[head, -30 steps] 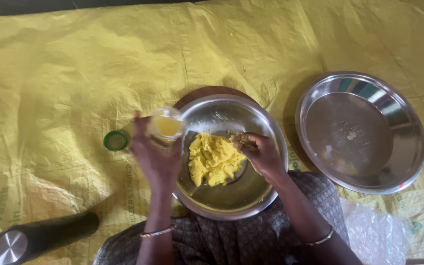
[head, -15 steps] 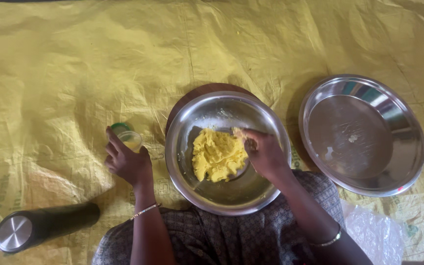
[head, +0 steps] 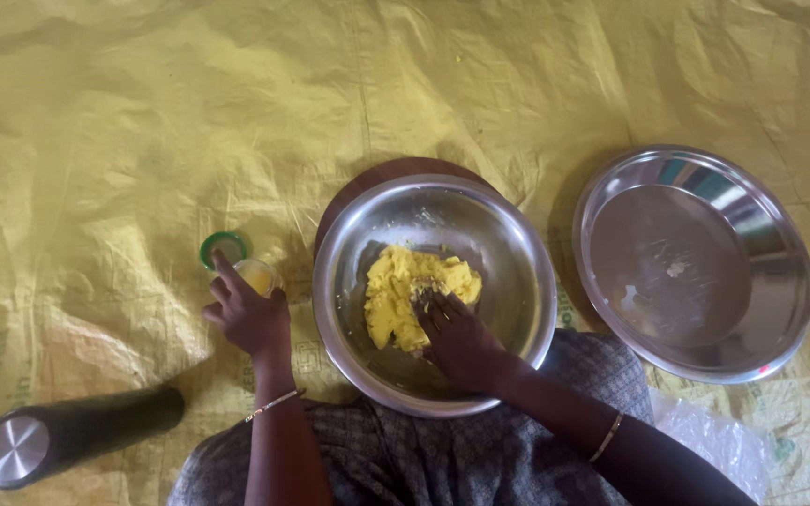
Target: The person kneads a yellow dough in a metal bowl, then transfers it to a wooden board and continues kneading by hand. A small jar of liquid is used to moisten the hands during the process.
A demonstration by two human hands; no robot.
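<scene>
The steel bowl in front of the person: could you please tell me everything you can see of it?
The steel bowl is round, shiny metal, upright on a dark round board atop the yellow sheet. It holds a lump of yellow dough, and its inside is smeared. The right hand reaches in, pressing the dough. Its near rim meets the person's lap.

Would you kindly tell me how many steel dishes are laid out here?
2: the steel bowl of yellow dough in the middle, and the empty steel plate to its right. None seems hidden.
</scene>
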